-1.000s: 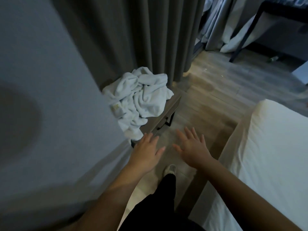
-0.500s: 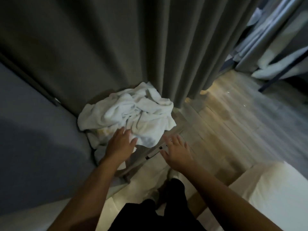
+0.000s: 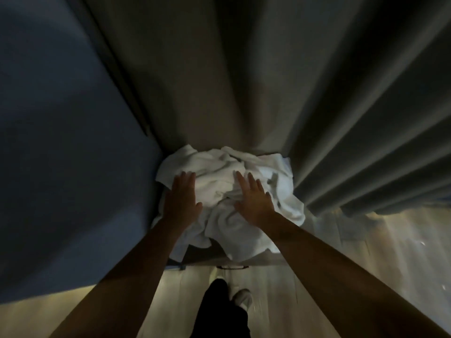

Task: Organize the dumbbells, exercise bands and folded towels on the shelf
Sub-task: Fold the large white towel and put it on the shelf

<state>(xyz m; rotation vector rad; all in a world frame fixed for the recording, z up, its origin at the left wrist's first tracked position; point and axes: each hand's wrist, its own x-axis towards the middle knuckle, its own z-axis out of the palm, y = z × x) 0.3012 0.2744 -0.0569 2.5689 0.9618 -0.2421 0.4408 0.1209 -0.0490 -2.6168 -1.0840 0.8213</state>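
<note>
Left grip (image 3: 183, 198) and right grip (image 3: 253, 201) lie released, fingers straight, flat on crumpled white towels (image 3: 275, 181) heaped on a low counter (image 3: 266, 258). Grey curtain (image 3: 244, 81) hangs close behind; blue-grey panel (image 3: 61, 142) adjoins left

forearms (image 3: 136, 264): both bare | leg: blk trousers (image 3: 219, 313) | foot: pale sneaker (image 3: 242, 298), 1 in view

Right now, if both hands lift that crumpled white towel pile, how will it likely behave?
Probably floppy: the towel pile lies in soft creases. Its front edge droops over the stand, so ends would likely dangle. Likely not slippery: matte cloth under the flat left hand and right hand.
</note>
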